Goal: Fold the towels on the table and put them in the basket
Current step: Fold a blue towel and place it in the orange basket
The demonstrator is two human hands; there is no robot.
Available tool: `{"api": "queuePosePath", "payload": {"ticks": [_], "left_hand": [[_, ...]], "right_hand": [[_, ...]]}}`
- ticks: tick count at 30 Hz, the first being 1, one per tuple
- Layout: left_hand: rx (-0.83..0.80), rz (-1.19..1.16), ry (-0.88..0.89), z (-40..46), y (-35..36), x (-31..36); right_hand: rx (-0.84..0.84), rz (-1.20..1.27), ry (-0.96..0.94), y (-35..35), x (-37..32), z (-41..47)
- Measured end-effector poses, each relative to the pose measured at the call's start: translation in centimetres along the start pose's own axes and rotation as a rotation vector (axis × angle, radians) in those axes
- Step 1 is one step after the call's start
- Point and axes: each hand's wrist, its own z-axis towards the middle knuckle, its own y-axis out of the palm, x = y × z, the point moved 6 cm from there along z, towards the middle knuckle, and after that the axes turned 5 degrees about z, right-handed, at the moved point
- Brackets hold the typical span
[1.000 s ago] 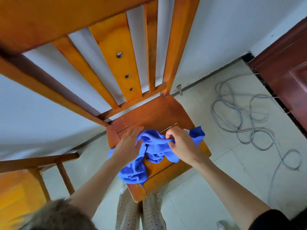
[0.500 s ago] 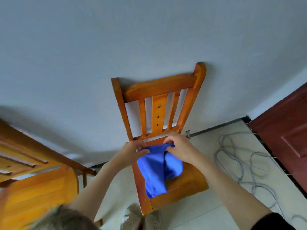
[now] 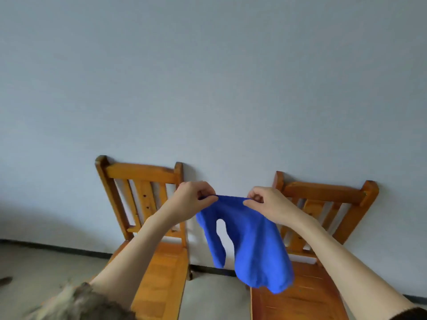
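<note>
A: What's on the left?

B: A wooden slat-back chair (image 3: 147,227), orange varnish, smooth seat, standing against the pale wall (image 3: 208,77). A second chair (image 3: 323,239) of the same make stands to its right, with a strip of grey floor (image 3: 208,296) open between them. Two chairs, one towel.

A: And the hands?

B: The left hand (image 3: 191,199) pinches the top edge of a blue towel (image 3: 249,241) between thumb and curled fingers. The right hand (image 3: 265,202) pinches the same edge just beside it, so a short stretch of hem runs taut between them.

A: Where is the towel?

B: In the air, in front of the gap between the chairs and the right chair's seat. It is fuzzy, maybe microfibre, and hangs bunched in two lobes, a thin one left and a broad one right, with a narrow gap of wall showing between. Its lower edge hangs free above the seat.
</note>
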Motion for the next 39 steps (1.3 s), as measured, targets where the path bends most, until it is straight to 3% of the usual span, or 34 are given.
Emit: {"api": "queuePosePath", "payload": {"ticks": [4,10,17,21,26,34,39], "left_hand": [[0.074,0.061,-0.076,-8.6,-7.1,-4.1],[0.329,0.158,-0.348,-22.5,-17.1,-11.8],[0.552,0.224,-0.69,-37.0,-25.0,-19.1],[0.572,0.252,-0.847,-44.2,-28.2,-22.9],[0.511,0.253,-1.02,-50.9,-32.3,-28.1],[0.812,0.262,-1.25,-57.2,-39.8,-35.4],[0.815,0.249,-1.342,-59.2,-41.7,-40.1]], "right_hand": [[0.06,0.044,-0.151,5.9,-9.0,-0.5],[-0.019,-0.058,-0.353,17.0,-22.3,-1.6],[-0.343,-0.091,-0.509,30.0,-33.5,-1.4],[-0.525,-0.103,-0.635,37.7,-39.1,-1.4],[-0.549,-0.035,-0.724,46.4,-46.8,0.3],[-0.595,0.007,-0.833,56.0,-57.2,4.9],[-0.655,-0.027,-0.852,60.7,-60.5,7.9]]}}
